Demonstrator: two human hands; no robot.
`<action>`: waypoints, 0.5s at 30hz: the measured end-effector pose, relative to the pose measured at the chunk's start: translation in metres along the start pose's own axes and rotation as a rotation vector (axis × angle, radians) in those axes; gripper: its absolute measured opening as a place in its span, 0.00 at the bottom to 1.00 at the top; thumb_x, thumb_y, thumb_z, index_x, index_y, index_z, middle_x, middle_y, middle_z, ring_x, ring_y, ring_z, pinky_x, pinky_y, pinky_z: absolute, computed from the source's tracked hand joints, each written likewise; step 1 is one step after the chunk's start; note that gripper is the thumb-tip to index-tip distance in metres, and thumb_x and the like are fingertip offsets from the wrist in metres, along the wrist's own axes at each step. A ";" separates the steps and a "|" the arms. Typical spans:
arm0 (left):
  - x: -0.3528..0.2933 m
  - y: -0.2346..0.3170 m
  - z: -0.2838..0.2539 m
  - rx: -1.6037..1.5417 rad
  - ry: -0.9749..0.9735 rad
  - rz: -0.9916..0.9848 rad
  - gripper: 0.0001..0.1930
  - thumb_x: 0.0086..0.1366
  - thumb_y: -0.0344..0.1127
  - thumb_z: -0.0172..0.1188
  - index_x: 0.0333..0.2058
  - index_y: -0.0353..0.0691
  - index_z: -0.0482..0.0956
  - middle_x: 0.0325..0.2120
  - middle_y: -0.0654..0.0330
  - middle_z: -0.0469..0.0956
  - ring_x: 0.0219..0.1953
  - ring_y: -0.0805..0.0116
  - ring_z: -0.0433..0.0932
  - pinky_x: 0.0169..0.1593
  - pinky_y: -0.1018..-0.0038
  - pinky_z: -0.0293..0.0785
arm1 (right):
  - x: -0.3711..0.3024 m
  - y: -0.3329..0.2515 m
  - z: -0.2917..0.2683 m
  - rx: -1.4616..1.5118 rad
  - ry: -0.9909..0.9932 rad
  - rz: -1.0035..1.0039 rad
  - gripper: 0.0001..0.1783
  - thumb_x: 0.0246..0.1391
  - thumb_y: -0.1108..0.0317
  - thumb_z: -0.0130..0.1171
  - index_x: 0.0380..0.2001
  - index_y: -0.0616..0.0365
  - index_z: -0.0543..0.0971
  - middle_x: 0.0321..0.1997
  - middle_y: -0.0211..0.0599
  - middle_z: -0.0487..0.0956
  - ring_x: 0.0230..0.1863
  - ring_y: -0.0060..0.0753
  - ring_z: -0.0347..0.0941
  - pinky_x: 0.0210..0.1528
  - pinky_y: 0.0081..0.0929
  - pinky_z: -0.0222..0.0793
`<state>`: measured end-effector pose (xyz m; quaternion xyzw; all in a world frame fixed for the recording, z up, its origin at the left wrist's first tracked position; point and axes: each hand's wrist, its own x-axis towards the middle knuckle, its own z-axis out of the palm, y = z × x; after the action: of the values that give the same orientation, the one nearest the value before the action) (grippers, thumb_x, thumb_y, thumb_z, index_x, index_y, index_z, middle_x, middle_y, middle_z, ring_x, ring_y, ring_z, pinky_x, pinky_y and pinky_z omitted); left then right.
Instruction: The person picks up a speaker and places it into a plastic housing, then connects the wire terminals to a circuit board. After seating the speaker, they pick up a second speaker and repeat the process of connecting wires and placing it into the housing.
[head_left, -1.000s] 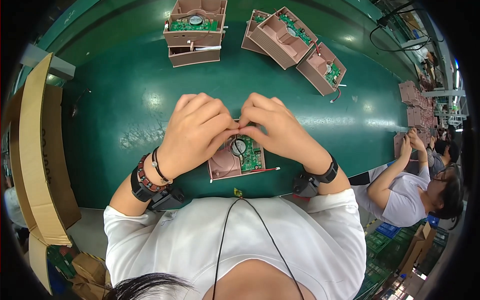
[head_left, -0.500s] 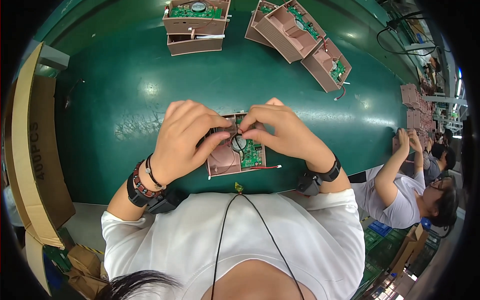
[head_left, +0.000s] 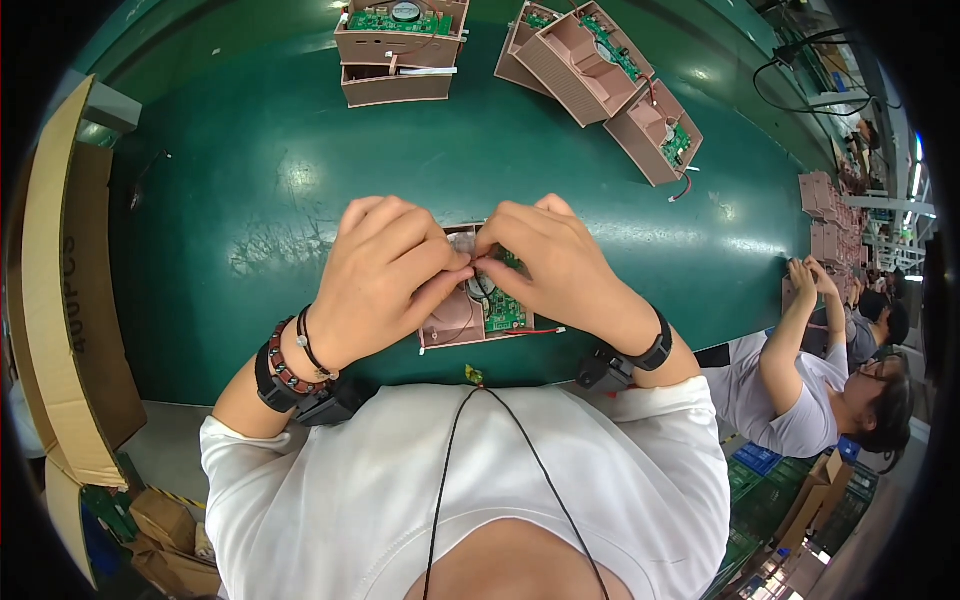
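We see bright overhead light glaring off the green table (head_left: 250,200); the fisheye bends edges, dark rim corners, far right perhaps slightly blurred.

A long green work surface (head_left: 250,180) carries everything. At its near edge, in the middle, lies an open brown plastic housing (head_left: 455,320) with a green circuit board inside. At the far edge stand two stacked housings (head_left: 400,55), and to their right three more housings (head_left: 610,85) lie tilted, well apart from the near one.
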<state>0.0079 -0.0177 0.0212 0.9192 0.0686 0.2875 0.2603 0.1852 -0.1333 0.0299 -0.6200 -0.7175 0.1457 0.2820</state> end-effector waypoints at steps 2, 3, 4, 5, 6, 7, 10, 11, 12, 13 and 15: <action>0.000 0.000 0.001 0.011 0.005 0.013 0.05 0.50 0.34 0.66 0.26 0.46 0.77 0.26 0.68 0.71 0.34 0.66 0.71 0.45 0.67 0.63 | 0.000 0.001 -0.001 -0.052 0.028 -0.008 0.09 0.44 0.73 0.65 0.27 0.53 0.74 0.29 0.27 0.74 0.29 0.31 0.70 0.38 0.28 0.58; -0.001 -0.001 0.002 0.075 0.014 0.049 0.05 0.50 0.33 0.65 0.26 0.46 0.77 0.26 0.68 0.71 0.34 0.67 0.71 0.45 0.66 0.63 | -0.001 0.002 -0.001 -0.078 0.041 -0.011 0.09 0.44 0.73 0.65 0.27 0.54 0.75 0.29 0.27 0.74 0.29 0.31 0.70 0.37 0.28 0.58; -0.001 -0.002 0.002 0.139 0.023 0.084 0.05 0.50 0.33 0.64 0.25 0.46 0.77 0.26 0.69 0.71 0.34 0.68 0.71 0.45 0.66 0.64 | -0.001 0.002 -0.001 -0.078 0.043 -0.011 0.09 0.44 0.73 0.65 0.27 0.54 0.75 0.29 0.27 0.74 0.29 0.31 0.70 0.37 0.28 0.58; -0.002 -0.002 0.003 0.203 0.031 0.119 0.05 0.49 0.33 0.64 0.25 0.47 0.76 0.26 0.69 0.71 0.34 0.68 0.71 0.45 0.66 0.64 | -0.002 0.001 0.000 -0.096 0.038 -0.003 0.09 0.44 0.73 0.66 0.27 0.54 0.75 0.29 0.27 0.74 0.28 0.31 0.70 0.37 0.28 0.58; -0.002 -0.002 0.003 0.203 0.030 0.120 0.05 0.49 0.33 0.64 0.25 0.47 0.76 0.26 0.69 0.71 0.34 0.68 0.71 0.45 0.66 0.64 | -0.003 0.001 0.000 -0.113 0.033 0.004 0.08 0.44 0.73 0.66 0.27 0.54 0.75 0.29 0.27 0.74 0.28 0.31 0.70 0.37 0.28 0.58; -0.002 -0.002 0.003 0.228 0.036 0.129 0.07 0.48 0.32 0.65 0.24 0.46 0.75 0.25 0.69 0.71 0.33 0.68 0.71 0.44 0.66 0.63 | -0.004 0.001 0.001 -0.130 0.028 0.012 0.08 0.44 0.73 0.66 0.27 0.54 0.75 0.28 0.27 0.74 0.28 0.31 0.70 0.37 0.28 0.58; -0.002 -0.002 0.005 0.278 0.047 0.147 0.10 0.46 0.31 0.69 0.22 0.45 0.73 0.25 0.68 0.71 0.32 0.67 0.71 0.43 0.67 0.62 | -0.005 0.001 0.001 -0.083 0.011 0.016 0.08 0.44 0.73 0.66 0.28 0.54 0.75 0.28 0.28 0.74 0.28 0.32 0.69 0.36 0.28 0.57; -0.003 -0.002 0.006 0.264 0.047 0.142 0.10 0.46 0.30 0.69 0.23 0.45 0.74 0.25 0.68 0.71 0.32 0.67 0.71 0.43 0.67 0.62 | -0.006 0.001 0.001 -0.059 0.001 0.017 0.08 0.45 0.72 0.66 0.28 0.53 0.75 0.29 0.28 0.73 0.28 0.33 0.69 0.36 0.28 0.57; -0.003 -0.003 0.006 0.250 0.047 0.137 0.09 0.47 0.30 0.68 0.24 0.45 0.74 0.26 0.68 0.72 0.32 0.67 0.71 0.43 0.66 0.62 | -0.006 0.001 0.001 -0.059 0.001 0.018 0.08 0.45 0.72 0.66 0.28 0.53 0.75 0.29 0.28 0.73 0.28 0.33 0.69 0.36 0.28 0.57; -0.004 -0.003 0.006 0.236 0.048 0.132 0.09 0.47 0.30 0.68 0.24 0.45 0.75 0.26 0.68 0.72 0.32 0.66 0.71 0.43 0.66 0.62 | -0.007 0.002 0.002 -0.058 0.011 0.022 0.08 0.45 0.72 0.65 0.28 0.53 0.75 0.29 0.28 0.73 0.28 0.33 0.69 0.36 0.28 0.57; -0.003 -0.002 0.005 0.218 0.052 0.107 0.08 0.48 0.31 0.67 0.25 0.46 0.75 0.27 0.69 0.72 0.32 0.67 0.71 0.43 0.67 0.62 | -0.007 0.003 0.002 -0.056 0.031 0.031 0.08 0.46 0.72 0.65 0.29 0.53 0.75 0.29 0.29 0.73 0.29 0.33 0.69 0.36 0.29 0.57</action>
<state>0.0080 -0.0191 0.0157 0.9367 0.0569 0.3155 0.1409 0.1869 -0.1393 0.0252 -0.6408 -0.7073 0.1204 0.2733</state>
